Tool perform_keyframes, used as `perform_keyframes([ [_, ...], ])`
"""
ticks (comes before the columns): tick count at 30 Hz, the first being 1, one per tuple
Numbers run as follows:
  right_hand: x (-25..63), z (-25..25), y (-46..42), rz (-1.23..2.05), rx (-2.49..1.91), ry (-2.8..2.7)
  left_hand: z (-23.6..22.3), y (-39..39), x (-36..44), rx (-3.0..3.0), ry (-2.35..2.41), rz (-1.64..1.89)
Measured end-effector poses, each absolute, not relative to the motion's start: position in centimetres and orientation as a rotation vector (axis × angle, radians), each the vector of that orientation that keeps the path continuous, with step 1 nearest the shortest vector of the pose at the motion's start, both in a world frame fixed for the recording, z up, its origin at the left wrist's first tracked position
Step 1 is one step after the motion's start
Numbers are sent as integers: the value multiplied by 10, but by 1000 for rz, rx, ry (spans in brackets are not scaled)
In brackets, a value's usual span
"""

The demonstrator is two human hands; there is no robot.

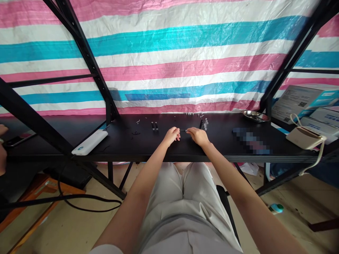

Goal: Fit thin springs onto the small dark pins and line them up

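Above the black tabletop, my left hand (173, 135) and my right hand (198, 136) face each other with fingers pinched. A thin, small clear tube (183, 131) spans the gap between the fingertips, one end at each hand; its exact kind is too small to tell. Beyond my right hand lie several clear tubes (206, 124) and some small black pieces (201, 124). Two short dark tubes with pale ends (154, 126) sit to the left of my left hand. Tiny white pieces (190, 114) form a row near the back edge.
A round metal dish (256, 116) is at the back right, near a blurred patch (251, 141). A cream pouch (305, 137) and boxes (296, 100) stand farther right. At left are a white slab-shaped device (90, 142), a black frame post (87, 56) and another person's hand (2, 148).
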State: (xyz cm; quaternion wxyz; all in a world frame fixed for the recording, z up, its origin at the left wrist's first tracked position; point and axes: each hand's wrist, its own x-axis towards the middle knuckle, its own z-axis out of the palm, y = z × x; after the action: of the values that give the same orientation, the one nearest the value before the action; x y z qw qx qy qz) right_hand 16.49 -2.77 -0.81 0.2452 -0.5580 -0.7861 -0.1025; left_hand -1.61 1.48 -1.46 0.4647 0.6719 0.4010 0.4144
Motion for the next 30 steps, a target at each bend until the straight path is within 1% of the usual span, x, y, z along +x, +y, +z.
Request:
perform_keyframes([
  [12,167,-10,-26,-352,-1484,-2150,-7,9,-16,1622,1016,1003],
  [30,164,-12,-24,-296,-1425,-2222,-9,10,-16,1686,1044,981],
])
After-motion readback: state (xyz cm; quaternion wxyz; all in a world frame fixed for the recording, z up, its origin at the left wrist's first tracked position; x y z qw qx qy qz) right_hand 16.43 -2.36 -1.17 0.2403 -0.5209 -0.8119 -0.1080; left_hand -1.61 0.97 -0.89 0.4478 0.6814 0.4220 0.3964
